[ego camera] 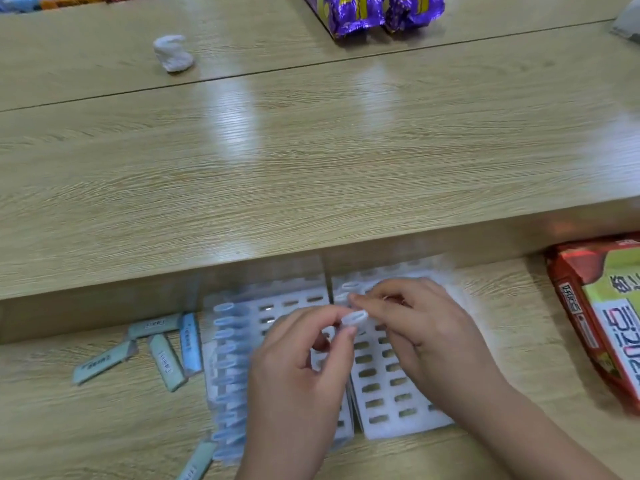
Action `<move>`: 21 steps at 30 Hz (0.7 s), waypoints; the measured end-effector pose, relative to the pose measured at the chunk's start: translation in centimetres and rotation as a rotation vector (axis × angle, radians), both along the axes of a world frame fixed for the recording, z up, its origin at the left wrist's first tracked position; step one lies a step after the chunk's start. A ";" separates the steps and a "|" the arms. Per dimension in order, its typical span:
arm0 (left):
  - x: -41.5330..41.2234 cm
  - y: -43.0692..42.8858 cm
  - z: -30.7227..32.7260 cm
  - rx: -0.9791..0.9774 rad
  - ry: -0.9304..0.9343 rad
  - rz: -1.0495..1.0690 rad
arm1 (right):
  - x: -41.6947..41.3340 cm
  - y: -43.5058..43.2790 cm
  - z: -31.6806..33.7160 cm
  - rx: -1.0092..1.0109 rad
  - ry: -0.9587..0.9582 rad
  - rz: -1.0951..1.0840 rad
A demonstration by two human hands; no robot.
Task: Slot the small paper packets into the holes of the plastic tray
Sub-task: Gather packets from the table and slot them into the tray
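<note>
I see both hands working just above the trays at six o'clock in my view. The left hand (pixel 298 386) pinches one small paper packet (pixel 355 319) between thumb and forefinger, and the right hand (pixel 427 336) nips the same packet from its three o'clock side. The packet is held in the air over the seam where the left tray (pixel 287 294) meets the right tray (pixel 384 407), its open end facing up. The slotted packets (pixel 228 358) fill the nine o'clock column of the left tray, standing upright in their holes. The loose packets (pixel 156 348) lie flat on the table (pixel 311 168) at nine o'clock of that tray. A red box (pixel 602 323) sits at three o'clock, purple bags (pixel 374 12) at twelve, and a white wad (pixel 172 53) at eleven.
</note>
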State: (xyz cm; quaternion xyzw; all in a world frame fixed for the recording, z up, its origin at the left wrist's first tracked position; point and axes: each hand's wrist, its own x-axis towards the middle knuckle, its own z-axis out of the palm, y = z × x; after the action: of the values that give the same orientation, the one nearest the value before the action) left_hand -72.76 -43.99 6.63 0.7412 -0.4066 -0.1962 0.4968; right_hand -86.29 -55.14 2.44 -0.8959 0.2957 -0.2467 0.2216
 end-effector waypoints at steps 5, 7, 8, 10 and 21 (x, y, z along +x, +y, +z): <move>-0.3 -0.2 -1.4 0.064 -0.034 0.019 | -1.1 -0.6 1.7 0.229 -0.143 0.000; -0.6 -0.3 -1.9 0.097 -0.068 0.000 | -0.7 -0.3 1.6 0.205 -0.122 0.052; -0.6 -0.3 -1.9 0.107 -0.099 -0.010 | -0.6 -0.1 1.4 0.205 -0.128 0.061; -0.7 -0.2 -1.7 0.110 -0.127 -0.001 | -0.4 0.2 0.9 0.254 -0.172 0.035; 1.0 2.4 -1.1 0.055 -0.124 0.095 | 0.7 1.2 0.7 0.372 -0.235 -0.112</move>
State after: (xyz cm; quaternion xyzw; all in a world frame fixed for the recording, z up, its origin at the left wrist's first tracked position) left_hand -71.76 -41.63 5.56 0.7838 -0.3954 -0.1371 0.4588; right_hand -85.63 -53.97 3.10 -0.7869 0.3575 -0.3024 0.4019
